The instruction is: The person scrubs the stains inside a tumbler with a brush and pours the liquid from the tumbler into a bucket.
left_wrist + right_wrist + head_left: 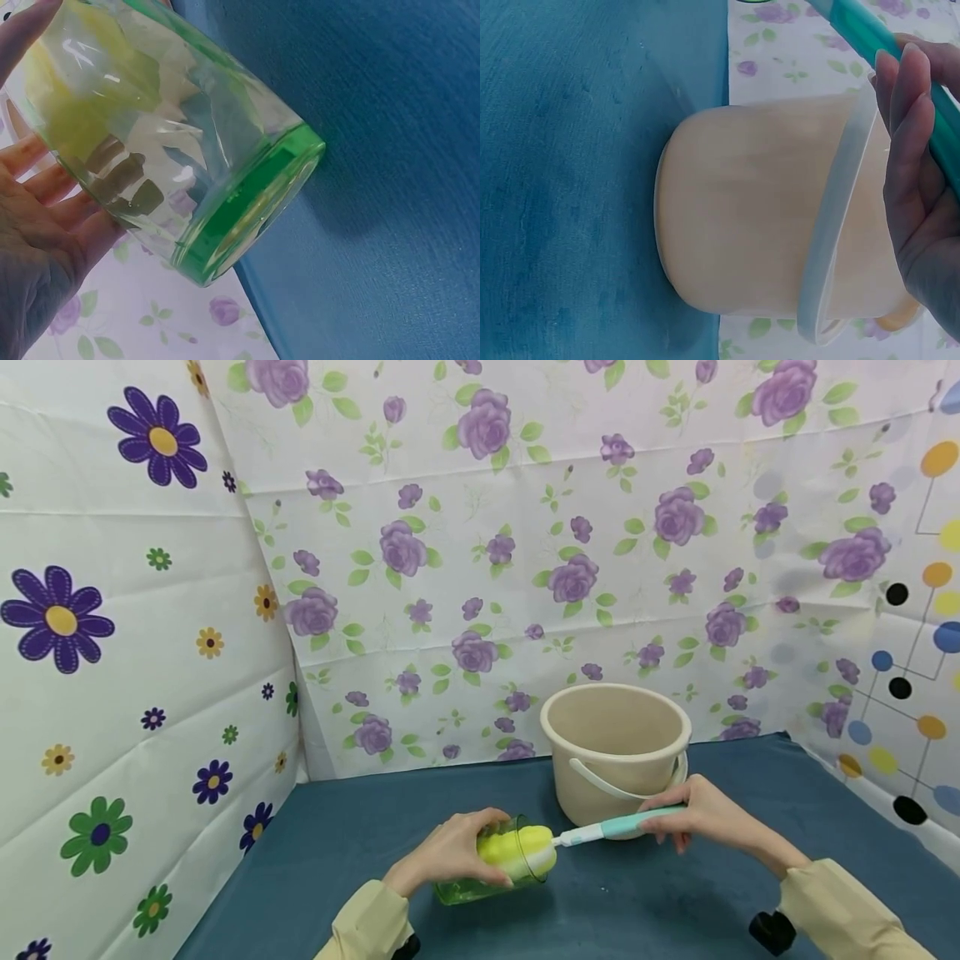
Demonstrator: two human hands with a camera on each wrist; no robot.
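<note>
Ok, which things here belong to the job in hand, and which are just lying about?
In the job:
green-bottomed cup, in the left hand
sponge brush, partly inside it, in the right hand

Apparently just around:
beige bucket
blue surface
flowered backdrop

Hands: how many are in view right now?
2: the left hand around the green-tinted cup, the right hand on the brush handle, in front of the bucket.

Left grip (pixel 459 850) curled, right grip (pixel 696 814) pinched

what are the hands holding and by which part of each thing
The left hand holds the green cup around its side, toward the mouth; the right hand holds the sponge brush by its teal handle, near the end.
</note>
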